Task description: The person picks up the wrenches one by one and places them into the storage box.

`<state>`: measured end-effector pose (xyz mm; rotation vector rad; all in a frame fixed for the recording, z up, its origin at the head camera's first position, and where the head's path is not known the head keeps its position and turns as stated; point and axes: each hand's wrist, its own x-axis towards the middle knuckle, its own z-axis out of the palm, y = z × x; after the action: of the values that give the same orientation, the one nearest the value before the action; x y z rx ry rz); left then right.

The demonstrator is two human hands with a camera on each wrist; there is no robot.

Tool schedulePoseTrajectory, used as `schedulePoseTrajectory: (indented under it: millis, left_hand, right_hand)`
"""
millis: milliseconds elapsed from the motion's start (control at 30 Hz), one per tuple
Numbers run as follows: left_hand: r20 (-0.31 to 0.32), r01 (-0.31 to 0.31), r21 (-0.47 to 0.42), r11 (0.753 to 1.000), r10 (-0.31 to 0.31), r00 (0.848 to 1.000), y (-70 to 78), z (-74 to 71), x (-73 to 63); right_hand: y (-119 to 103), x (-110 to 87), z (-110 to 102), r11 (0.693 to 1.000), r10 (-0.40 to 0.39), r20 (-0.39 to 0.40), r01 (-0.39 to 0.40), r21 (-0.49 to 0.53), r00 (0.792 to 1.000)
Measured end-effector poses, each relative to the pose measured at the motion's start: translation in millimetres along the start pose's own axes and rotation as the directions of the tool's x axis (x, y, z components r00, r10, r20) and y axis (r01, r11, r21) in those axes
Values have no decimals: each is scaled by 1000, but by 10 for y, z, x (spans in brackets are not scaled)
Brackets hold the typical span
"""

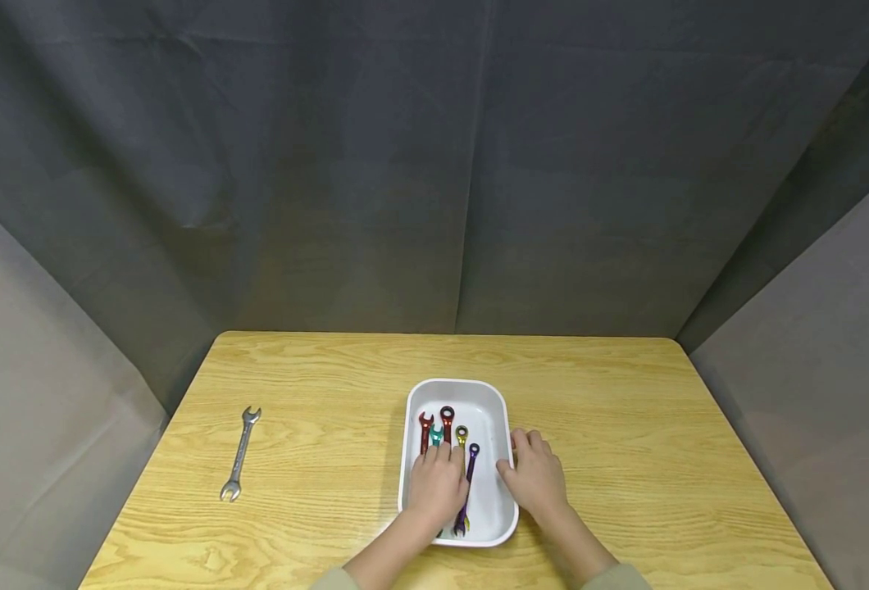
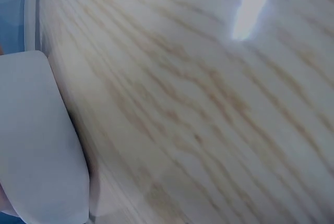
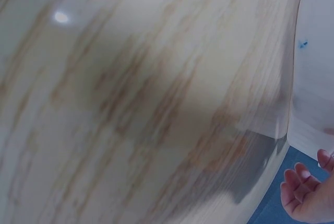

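Observation:
A white tray [image 1: 493,524] holds several coloured wrenches lying lengthwise. Among them are a red open-ended wrench [image 1: 425,426], a teal wrench [image 1: 436,435], a red ring-ended wrench [image 1: 447,415], a yellow wrench [image 1: 461,434] and a purple wrench [image 1: 470,467]. My left hand [image 1: 438,487] reaches into the tray over the wrenches' middles and hides much of them; I cannot tell whether it grips one. At the tray's right rim is my right hand [image 1: 538,475], its thumb over the edge and fingers outside, loosely bent. A silver double open-ended wrench [image 1: 240,455] lies apart on the left.
The wood-grain table [image 1: 626,410] has dark curtains [image 1: 346,188] behind it and pale panels [image 1: 833,369] at its sides. In the right wrist view, a hand [image 3: 310,195] with loosely bent fingers shows at lower right. A white rounded shape [image 2: 42,140] fills the left wrist view's left edge.

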<state>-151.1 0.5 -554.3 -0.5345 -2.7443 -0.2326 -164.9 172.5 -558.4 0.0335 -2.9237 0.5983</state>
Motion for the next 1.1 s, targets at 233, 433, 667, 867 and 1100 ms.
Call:
schedulePoseTrajectory:
  millis: [233, 433, 667, 867, 1100]
  left_hand:
    - [-13, -2, 0, 1000, 2, 1000, -89, -49, 27]
    - [-22, 23, -12, 1000, -23, 999, -170, -65, 23]
    - [-96, -11, -28, 1000, 8, 995, -233, -104, 22]
    - [-146, -14, -43, 999, 7, 989, -287, -138, 24]
    - [-165, 3, -61, 998, -13, 986, -375, -170, 28]
  right_hand:
    - [-2, 1, -5, 1000, -5, 6, 5, -12, 1000]
    - [-4, 5, -13, 1000, 4, 28, -3, -28, 1000]
    - [-2, 8, -11, 999, 15, 47, -14, -39, 999]
    - [-7, 6, -18, 999, 15, 48, -13, -41, 999]
    - [-8, 1, -15, 998, 10, 43, -7, -64, 999]
